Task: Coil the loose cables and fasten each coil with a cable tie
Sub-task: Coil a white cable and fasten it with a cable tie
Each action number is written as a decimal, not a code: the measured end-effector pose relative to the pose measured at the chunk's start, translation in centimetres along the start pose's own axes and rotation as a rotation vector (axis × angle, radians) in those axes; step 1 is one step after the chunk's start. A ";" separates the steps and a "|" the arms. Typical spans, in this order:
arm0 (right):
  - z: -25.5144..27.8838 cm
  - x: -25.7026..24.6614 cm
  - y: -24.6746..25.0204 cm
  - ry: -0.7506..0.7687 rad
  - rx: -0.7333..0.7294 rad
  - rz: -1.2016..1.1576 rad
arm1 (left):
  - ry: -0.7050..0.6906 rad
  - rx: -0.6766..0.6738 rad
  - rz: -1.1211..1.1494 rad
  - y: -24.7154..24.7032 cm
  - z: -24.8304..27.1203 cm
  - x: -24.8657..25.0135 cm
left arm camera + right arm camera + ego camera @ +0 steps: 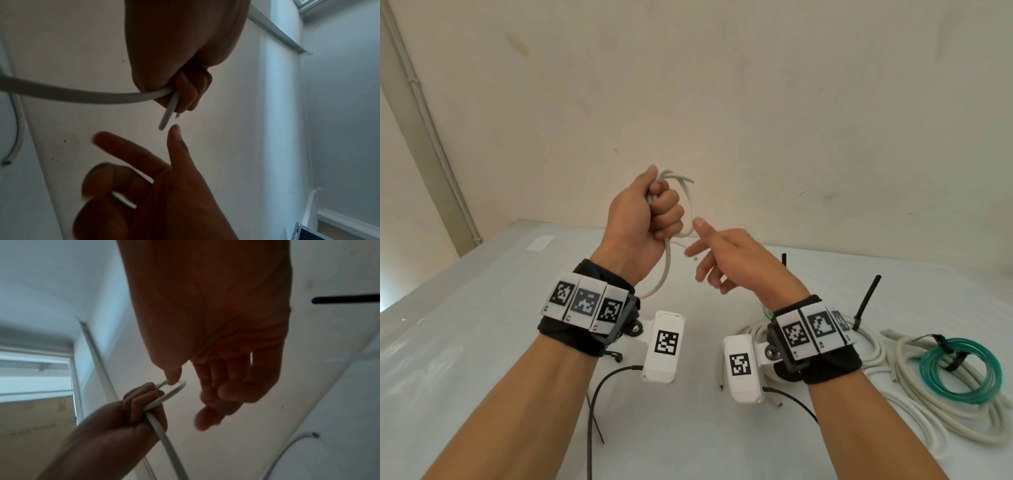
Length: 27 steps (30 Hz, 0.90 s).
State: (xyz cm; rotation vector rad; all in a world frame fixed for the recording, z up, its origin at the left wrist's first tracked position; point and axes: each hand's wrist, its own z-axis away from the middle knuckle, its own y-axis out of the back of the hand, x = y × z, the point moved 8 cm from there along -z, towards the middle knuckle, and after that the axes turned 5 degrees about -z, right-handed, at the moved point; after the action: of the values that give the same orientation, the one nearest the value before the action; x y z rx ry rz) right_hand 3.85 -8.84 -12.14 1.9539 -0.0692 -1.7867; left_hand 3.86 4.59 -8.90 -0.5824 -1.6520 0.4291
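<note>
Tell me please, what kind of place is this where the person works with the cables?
Probably a plain indoor room set up as a work or recording station. A white table stands against a bare, scuffed wall, with a surface conduit in the corner, and coiled cables and black cable ties lie on it.

Plain cream wall [756, 102], pale conduit [431, 137] in corner, white table [465, 325], possibly a window [35, 369]

Coil turns inside left hand [643, 219]: hidden by fingers.
White cable [68, 94]: cut off at left edge.
Right hand [224, 386] fingertips: blurred.
</note>
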 end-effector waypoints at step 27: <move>-0.9 3.0 3.0 -0.185 0.199 -0.847 | 0.434 -0.244 -0.485 -0.3 1.7 -3.3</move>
State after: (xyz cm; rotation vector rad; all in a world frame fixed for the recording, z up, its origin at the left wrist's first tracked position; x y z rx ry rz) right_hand 6.01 -12.26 -13.71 2.1143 0.6314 -2.5599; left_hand 2.52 2.46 -11.60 -0.3961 -1.3685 -0.2436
